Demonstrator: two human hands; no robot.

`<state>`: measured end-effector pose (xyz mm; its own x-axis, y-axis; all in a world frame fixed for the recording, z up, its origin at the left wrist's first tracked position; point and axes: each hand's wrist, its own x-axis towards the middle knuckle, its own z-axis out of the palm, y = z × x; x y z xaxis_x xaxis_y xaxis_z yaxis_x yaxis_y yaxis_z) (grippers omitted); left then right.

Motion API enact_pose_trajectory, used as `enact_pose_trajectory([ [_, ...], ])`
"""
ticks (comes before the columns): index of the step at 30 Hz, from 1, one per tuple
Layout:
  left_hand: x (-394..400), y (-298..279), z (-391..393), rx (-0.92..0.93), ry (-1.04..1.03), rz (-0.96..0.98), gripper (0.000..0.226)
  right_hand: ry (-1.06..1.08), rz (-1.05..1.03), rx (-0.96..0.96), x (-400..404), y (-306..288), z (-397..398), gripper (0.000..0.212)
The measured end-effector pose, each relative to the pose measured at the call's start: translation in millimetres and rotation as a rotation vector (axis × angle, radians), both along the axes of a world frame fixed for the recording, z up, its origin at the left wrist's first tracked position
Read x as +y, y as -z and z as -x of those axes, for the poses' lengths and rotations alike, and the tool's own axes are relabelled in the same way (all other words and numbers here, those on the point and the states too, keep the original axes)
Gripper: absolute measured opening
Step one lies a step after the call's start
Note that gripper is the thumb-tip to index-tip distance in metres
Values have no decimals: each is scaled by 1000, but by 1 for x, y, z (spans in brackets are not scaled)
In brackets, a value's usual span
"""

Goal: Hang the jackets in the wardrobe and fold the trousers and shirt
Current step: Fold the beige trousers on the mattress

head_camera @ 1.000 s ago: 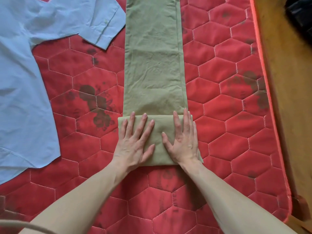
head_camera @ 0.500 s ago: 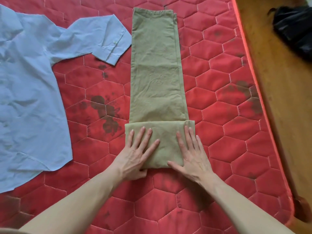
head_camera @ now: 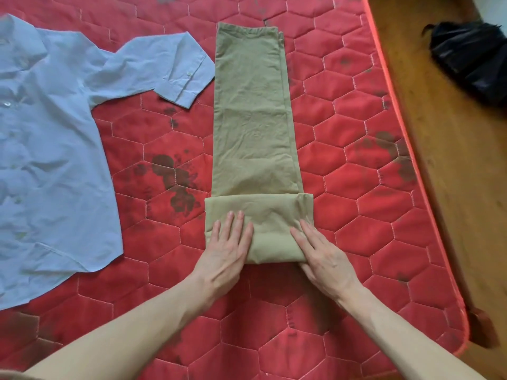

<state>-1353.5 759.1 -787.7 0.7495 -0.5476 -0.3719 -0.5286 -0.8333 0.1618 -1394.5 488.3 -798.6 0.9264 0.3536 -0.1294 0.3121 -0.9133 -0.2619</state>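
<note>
Both hands slid outward to the trousers' folded edges.

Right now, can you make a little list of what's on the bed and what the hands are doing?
bed: red quilted mattress
trousers: khaki trousers, laid out long, near end folded over
shirt: blue shirt, spread flat, unfolded
left hand: left hand flat on the fold
right hand: right hand flat on the fold's right corner
floor: black bag

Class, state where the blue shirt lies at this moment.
In the head view, the blue shirt lies flat on the red mattress, left of the khaki trousers, its cuff close beside them.
</note>
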Motion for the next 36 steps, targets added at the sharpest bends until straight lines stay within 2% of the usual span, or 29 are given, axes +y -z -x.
enact_pose_trajectory([
  [3,13,-37,-12,283,29,-37,89,-22,-49,-33,-7,-17,9,67],
  [8,42,-78,-8,483,-35,263,88,31,-279,27,-16,-54,30,48],
  [11,61,-85,-3,629,-134,396,77,232,-465,139,-18,-76,44,46],
  [14,71,-87,-5,727,-368,595,63,473,-636,208,-15,-89,48,39],
  [18,78,-72,-12,637,-675,752,31,744,-774,155,7,-90,31,30],
  [20,74,-60,-15,619,-875,888,19,863,-856,102,23,-78,13,24],
  [22,64,-46,-18,606,-1064,979,16,948,-900,66,39,-58,-6,20],
  [27,41,-12,-36,591,-1340,993,15,1071,-904,99,59,-16,-55,21],
  [31,35,6,-51,514,-1339,885,22,1115,-781,216,50,11,-78,34],
  [36,28,10,-53,412,-1196,771,17,1120,-472,193,50,10,-84,36],
])
